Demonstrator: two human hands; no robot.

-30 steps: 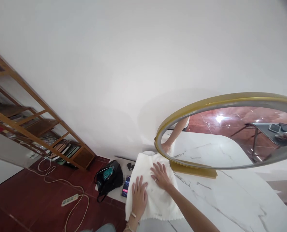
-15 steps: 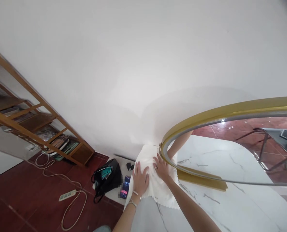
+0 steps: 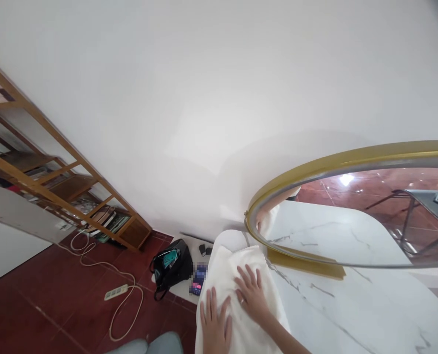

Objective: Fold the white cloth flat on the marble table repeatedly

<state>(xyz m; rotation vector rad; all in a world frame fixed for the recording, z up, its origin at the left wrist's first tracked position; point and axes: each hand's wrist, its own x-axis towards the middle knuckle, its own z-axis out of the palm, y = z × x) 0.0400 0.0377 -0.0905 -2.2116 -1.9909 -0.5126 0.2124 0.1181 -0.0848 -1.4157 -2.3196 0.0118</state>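
The white table (image 3: 337, 309) runs under everything, smooth and faintly veined, so I expect cloth to slide easily on it. The round mirror (image 3: 337, 221) stands on it, its gold foot just beside the cloth's far right corner; I cannot tell whether they touch.

The white cloth (image 3: 224, 280) lies spread at the table's left end, loosely wrinkled, with its far edge uneven. I judge it light, soft and limp, with a slight nap: nothing to break, but quick to bunch if pushed. A corner or a pinched edge looks the best place to take hold; the middle suits a flat palm.

My right grip (image 3: 255, 301) and left grip (image 3: 215, 327) are both open, laid flat on it, fingers spread, pinching nothing. The ring (image 3: 242, 300) on my right could catch a thread.
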